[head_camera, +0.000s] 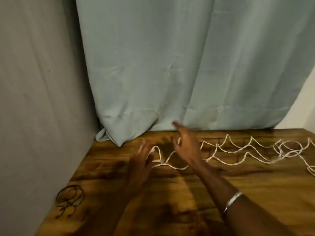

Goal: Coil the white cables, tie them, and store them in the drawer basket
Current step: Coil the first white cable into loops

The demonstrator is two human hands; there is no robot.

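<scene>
White cable (pixel 235 149) zigzags loose along the desk's (pixel 170 193) far edge, running off toward the right edge. Left hand (pixel 140 158) lies with straight, spread fingers on the cable's left end; right hand (pixel 186 146) hovers just beside it, fingers relaxed and empty. Dark cords (pixel 69 200) sit by the left edge; no writing is readable.

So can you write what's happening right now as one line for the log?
stage: coiling not begun | white cable: loose zigzag on table | left hand: open, at cable end | right hand: open above cable | brown bands: near left edge
</scene>
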